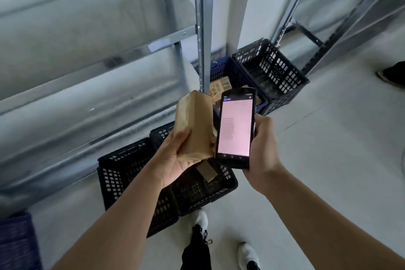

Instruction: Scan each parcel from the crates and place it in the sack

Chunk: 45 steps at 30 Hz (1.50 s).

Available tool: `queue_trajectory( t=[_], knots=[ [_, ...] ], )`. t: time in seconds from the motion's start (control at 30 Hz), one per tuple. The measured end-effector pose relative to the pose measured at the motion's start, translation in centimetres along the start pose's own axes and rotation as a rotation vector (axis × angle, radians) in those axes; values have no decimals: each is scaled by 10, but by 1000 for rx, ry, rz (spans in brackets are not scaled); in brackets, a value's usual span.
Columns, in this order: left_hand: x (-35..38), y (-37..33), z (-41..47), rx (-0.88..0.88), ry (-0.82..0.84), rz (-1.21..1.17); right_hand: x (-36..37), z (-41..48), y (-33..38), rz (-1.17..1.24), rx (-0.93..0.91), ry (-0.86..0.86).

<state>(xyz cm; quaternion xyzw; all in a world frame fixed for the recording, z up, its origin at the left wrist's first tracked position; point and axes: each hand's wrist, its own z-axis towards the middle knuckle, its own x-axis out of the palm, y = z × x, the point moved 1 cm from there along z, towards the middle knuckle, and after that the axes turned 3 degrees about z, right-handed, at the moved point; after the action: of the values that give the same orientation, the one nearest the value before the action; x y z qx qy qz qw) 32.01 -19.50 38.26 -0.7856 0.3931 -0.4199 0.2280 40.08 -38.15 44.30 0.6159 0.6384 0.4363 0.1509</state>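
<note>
Fingers (183, 138) of the left hand (175, 158) are wrapped around the brown parcel (194, 125), right-hand fingers clasp the scanner (235, 128); its label is best turned squarely to the scanner's window.

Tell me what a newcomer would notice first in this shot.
First the two hands at centre: the left hand grips a brown paper-wrapped parcel, and the right hand holds a handheld scanner with a lit pinkish screen just beside it. Next come the dark plastic crates on the floor below, one holding a small parcel, and more crates farther back by the metal shelving.
</note>
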Motion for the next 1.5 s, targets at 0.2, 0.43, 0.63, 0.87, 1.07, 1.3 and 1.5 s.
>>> queue_trajectory(
  t=[0.2, 0.43, 0.63, 0.87, 1.07, 1.3, 1.5],
  knots=[
    [66, -23, -61, 138, -57, 133, -13, -64, 60, 14, -8, 147],
    [148, -48, -132, 359, -247, 297, -18, -146, 119, -18, -56, 327],
    [204, -78, -182, 486, -264, 226, -4, -206, 155, 66, -81, 417],
    [231, -131, -258, 663, -92, 12, 24, -271, 208, 17, -138, 521],
    [237, -175, -309, 662, 65, -261, 58, -322, 232, 29, -225, 604],
    [220, -197, -362, 737, 101, -302, 92, -356, 227, -8, -258, 719],
    [196, -219, -391, 766, -19, -192, 101, -375, 220, -2, -213, 822]
  ],
)
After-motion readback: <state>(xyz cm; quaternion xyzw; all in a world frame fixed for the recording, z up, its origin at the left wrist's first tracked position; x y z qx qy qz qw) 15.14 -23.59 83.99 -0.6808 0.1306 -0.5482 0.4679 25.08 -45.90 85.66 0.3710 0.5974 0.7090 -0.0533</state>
